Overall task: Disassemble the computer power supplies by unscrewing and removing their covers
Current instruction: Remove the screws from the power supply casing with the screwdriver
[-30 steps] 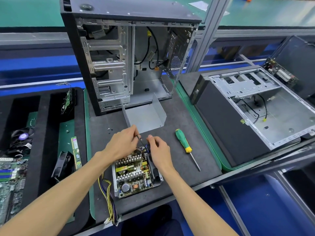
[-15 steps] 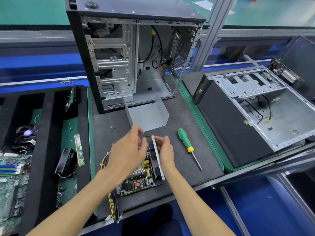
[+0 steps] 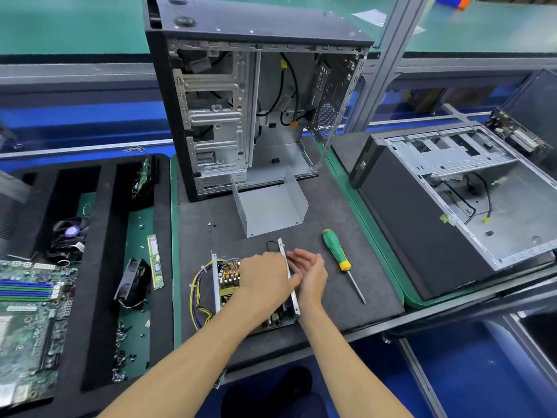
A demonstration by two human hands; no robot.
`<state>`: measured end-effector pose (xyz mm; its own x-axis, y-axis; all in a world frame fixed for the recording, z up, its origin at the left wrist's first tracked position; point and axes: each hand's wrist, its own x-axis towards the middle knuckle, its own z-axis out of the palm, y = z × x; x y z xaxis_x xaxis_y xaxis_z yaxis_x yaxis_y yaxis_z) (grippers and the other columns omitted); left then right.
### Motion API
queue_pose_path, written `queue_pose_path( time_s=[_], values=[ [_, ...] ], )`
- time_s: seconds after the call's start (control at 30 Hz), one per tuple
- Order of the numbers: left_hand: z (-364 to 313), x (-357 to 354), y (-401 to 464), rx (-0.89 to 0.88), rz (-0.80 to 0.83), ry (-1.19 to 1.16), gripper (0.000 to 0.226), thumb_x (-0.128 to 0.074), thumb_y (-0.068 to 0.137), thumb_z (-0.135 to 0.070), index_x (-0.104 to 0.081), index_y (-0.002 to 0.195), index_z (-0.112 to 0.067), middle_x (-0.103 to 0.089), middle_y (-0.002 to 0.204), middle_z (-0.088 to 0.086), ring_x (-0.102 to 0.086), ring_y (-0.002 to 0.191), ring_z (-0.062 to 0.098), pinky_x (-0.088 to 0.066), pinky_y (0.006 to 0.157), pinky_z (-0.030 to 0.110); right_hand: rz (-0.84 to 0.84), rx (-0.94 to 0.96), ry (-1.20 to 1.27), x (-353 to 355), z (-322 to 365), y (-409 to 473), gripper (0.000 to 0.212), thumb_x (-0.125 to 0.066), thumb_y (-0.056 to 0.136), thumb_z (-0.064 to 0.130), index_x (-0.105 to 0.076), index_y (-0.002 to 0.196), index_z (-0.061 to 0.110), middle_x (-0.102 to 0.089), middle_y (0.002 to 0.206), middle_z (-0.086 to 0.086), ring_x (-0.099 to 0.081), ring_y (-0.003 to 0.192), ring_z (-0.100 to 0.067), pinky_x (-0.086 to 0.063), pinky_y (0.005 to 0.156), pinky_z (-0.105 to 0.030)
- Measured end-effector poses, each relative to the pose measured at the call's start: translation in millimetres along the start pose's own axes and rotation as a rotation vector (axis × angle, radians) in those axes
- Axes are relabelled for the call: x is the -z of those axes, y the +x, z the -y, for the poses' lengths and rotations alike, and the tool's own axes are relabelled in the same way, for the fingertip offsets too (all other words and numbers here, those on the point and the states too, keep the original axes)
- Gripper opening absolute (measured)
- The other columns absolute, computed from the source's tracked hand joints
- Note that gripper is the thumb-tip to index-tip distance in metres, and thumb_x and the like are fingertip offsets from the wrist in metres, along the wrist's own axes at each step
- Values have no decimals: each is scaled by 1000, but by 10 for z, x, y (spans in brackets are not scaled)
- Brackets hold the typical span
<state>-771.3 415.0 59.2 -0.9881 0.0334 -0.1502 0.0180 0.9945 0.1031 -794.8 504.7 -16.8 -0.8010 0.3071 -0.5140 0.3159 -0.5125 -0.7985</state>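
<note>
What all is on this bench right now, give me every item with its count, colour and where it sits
power supply: one, open, silver tray with green board, front centre of the dark mat
wire bundle: one, yellow and purple, left of the power supply
removed cover: one, grey U-shaped metal, behind the power supply
screwdriver: one, green and yellow handle, right of the hands
loose screws: a few, dark, left of the cover
upright case: one, black and silver, back centre
lying case: one, black and silver, right
motherboard: one, green, far left
fan: one, black, left tray
memory stick: one, green, beside the fan
left hand: over the board, grip unclear
right hand: fingers relaxed against the tray's right wall
</note>
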Motion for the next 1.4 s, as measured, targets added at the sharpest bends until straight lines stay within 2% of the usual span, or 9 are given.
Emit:
queue_pose_path(
  time_s=[0.2, 0.33, 0.43, 0.5, 0.6, 1.03, 1.2, 1.3, 1.4],
  values=[
    [81, 48, -50, 167, 102, -348, 40, -62, 79, -50, -41, 71, -18, -61, 79, -1, -66, 89, 29, -35, 59, 30, 60, -16, -80, 91, -57, -87, 36, -37, 107, 14, -71, 104, 2, -78, 102, -17, -74, 106, -29, -58, 92, -33],
    [359, 278, -124, 237, 162, -619, 42, -66, 80, -48, -52, 61, -13, -65, 50, 1, -67, 47, 18, -37, 44, 25, 245, -116, -89, 153, -10, -204, 28, -53, 106, 25, -68, 125, 11, -75, 120, -10, -71, 113, -19, -58, 89, -29],
    [581, 501, -178, 273, 254, -988, 38, -71, 88, -39, -62, 75, -4, -73, 63, 5, -72, 53, 24, -56, 54, 33, 433, -344, 43, 13, 118, -387, 48, -55, 101, 42, -67, 134, 9, -70, 130, -17, -69, 114, -29, -53, 103, -46],
    [640, 574, -218, 247, 284, -1174, 39, -69, 92, -31, -66, 92, 7, -75, 75, 14, -72, 62, 28, -63, 66, 45, 477, -381, 139, -52, 232, -471, 52, -59, 94, 45, -74, 125, 7, -71, 127, -19, -72, 107, -29, -58, 96, -44],
    [662, 583, -249, 166, 324, -1322, 35, -66, 95, -28, -65, 100, 6, -76, 86, 17, -73, 70, 27, -62, 62, 34, 509, -340, 107, -35, 396, -498, 48, -61, 91, 46, -79, 115, 9, -74, 119, -16, -76, 97, -26, -62, 81, -38],
    [1086, 241, -298, 91, 474, -1523, 35, -64, 96, -29, -69, 117, -2, -73, 111, 20, -72, 91, 26, -55, 63, 24, 512, -8, -270, -138, 307, -552, 56, -65, 83, 60, -62, 133, 37, -74, 123, -3, -72, 112, -25, -57, 95, -46],
    [1024, 231, -291, 121, 464, -1482, 41, -68, 89, -40, -71, 117, -10, -73, 110, 20, -68, 101, 42, -60, 73, 35, 516, 11, -377, -90, 411, -488, 42, -56, 88, 61, -65, 125, 43, -75, 121, 6, -73, 108, -15, -57, 96, -41],
    [939, 241, -252, 137, 409, -1413, 47, -72, 85, -48, -69, 114, -11, -72, 102, 21, -71, 86, 39, -61, 80, 50, 484, -21, -435, -35, 518, -439, 32, -43, 103, 54, -73, 109, 46, -78, 107, 8, -74, 95, -10, -58, 75, -23],
    [911, 305, -201, 161, 386, -1309, 62, -73, 73, -59, -62, 114, -13, -75, 89, 10, -72, 73, 25, -61, 63, 39, 389, 12, -491, 55, 594, -291, 37, -36, 110, 41, -70, 121, 32, -76, 116, 2, -72, 108, -15, -57, 82, -27]
  ],
)
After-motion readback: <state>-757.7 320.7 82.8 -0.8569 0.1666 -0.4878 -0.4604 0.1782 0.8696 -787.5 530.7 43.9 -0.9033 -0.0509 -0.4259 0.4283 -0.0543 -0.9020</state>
